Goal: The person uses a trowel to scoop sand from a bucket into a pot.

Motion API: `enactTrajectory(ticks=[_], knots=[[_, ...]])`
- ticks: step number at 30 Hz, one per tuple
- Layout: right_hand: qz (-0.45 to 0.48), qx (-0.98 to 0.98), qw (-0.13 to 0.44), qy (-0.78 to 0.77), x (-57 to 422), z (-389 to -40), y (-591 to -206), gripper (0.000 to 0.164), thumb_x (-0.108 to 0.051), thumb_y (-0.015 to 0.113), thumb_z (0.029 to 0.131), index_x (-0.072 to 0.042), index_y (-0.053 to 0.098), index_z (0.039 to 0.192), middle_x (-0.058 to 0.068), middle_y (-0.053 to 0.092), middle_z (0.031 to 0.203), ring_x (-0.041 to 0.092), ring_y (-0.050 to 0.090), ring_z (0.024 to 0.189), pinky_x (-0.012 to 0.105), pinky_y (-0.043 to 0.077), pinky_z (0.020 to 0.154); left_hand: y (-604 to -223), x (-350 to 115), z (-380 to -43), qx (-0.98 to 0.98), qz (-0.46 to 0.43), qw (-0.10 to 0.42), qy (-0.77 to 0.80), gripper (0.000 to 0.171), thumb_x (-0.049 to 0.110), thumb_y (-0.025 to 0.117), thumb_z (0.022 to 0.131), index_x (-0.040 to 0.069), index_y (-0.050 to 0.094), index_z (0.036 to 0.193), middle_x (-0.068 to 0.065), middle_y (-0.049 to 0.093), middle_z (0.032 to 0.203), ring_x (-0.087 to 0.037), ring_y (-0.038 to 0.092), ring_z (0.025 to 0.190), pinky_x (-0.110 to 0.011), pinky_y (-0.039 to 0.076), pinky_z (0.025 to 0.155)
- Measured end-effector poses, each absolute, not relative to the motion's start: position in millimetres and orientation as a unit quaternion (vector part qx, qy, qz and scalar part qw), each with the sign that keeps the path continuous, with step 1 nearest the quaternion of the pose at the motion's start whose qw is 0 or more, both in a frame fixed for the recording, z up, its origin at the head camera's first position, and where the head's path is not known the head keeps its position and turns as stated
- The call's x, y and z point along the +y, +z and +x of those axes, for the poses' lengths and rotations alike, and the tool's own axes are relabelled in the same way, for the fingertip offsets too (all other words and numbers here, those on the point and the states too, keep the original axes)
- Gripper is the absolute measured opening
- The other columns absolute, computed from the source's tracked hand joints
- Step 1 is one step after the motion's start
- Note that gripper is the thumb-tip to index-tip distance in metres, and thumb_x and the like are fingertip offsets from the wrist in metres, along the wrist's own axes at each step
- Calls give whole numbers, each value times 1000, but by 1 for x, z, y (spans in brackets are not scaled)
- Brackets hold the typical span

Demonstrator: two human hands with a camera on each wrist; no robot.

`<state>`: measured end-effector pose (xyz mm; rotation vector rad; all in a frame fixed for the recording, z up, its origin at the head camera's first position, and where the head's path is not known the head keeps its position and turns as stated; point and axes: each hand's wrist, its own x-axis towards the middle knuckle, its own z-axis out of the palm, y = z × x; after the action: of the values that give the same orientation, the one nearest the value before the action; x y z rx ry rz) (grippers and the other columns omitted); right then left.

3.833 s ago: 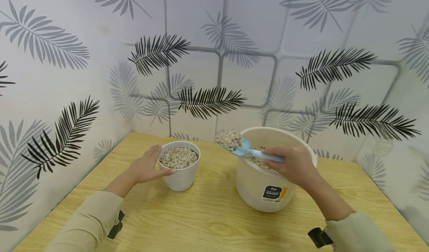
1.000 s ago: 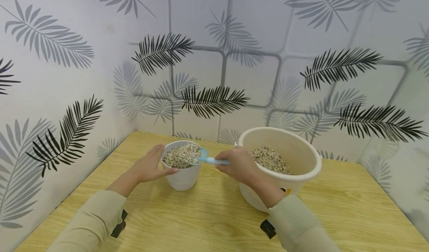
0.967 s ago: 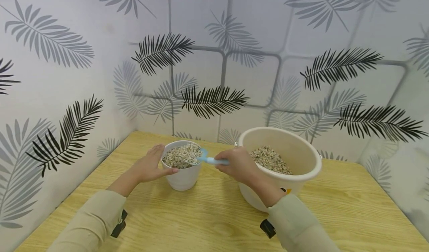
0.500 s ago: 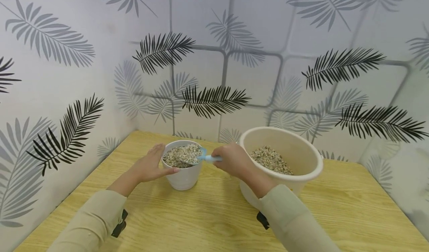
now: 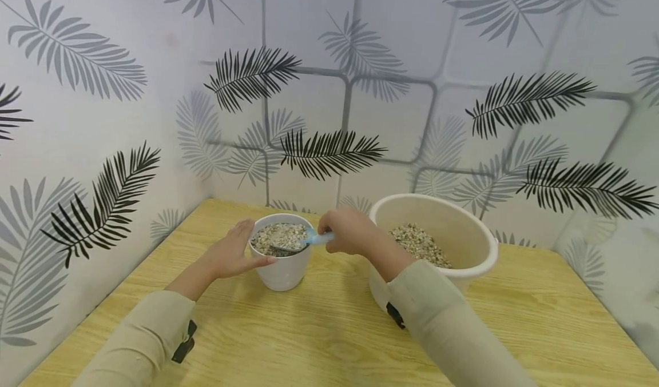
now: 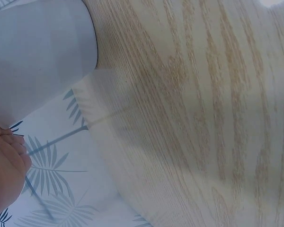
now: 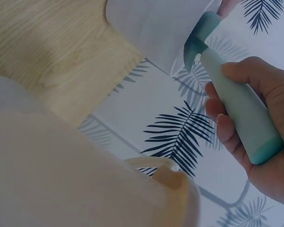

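Observation:
In the head view a white flowerpot (image 5: 280,275) holds pale gravel (image 5: 278,236) close up to its rim. My left hand (image 5: 226,256) rests against the pot's left side, thumb straight along the front, fingers reaching toward the back. In the left wrist view that hand (image 6: 8,165) shows at the pot's side (image 6: 38,52). My right hand (image 5: 352,231) grips the handle of a light blue hand trowel (image 5: 319,239). The trowel's blade lies tilted over the gravel at the pot's right rim. In the right wrist view fingers and thumb wrap the handle (image 7: 241,104).
A large cream bucket (image 5: 463,235) with more gravel inside stands right of the pot, under my right forearm. Both stand on a wood-grain table (image 5: 319,341). Leaf-patterned walls (image 5: 319,107) rise behind and at the left.
My right hand has carried the loaded trowel left from over the bucket to the pot. Its blade has since tipped and the heap on it has sunk into the pot's gravel. The left hand stays put.

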<state>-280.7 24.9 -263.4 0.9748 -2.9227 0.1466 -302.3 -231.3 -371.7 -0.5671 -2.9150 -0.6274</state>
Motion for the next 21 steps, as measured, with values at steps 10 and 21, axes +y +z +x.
enactTrajectory(ticks=[10, 21], knots=[[342, -939, 38, 7, 21, -279, -255, 10, -1, 67, 79, -5, 71, 86, 6, 69, 87, 17, 57, 71, 29, 49, 65, -374, -233, -304, -960, -185, 52, -205, 107, 64, 54, 81, -12, 13, 144, -30, 14, 151, -45, 12, 140, -57, 17, 113], [334, -933, 106, -85, 11, -273, -243, 4, -8, 69, 80, -11, 71, 80, 1, 69, 80, 13, 52, 64, 24, 39, 50, -373, -232, -304, -959, -185, 48, -209, 107, 65, 54, 81, -11, 12, 144, -30, 13, 151, -45, 11, 140, -57, 17, 113]])
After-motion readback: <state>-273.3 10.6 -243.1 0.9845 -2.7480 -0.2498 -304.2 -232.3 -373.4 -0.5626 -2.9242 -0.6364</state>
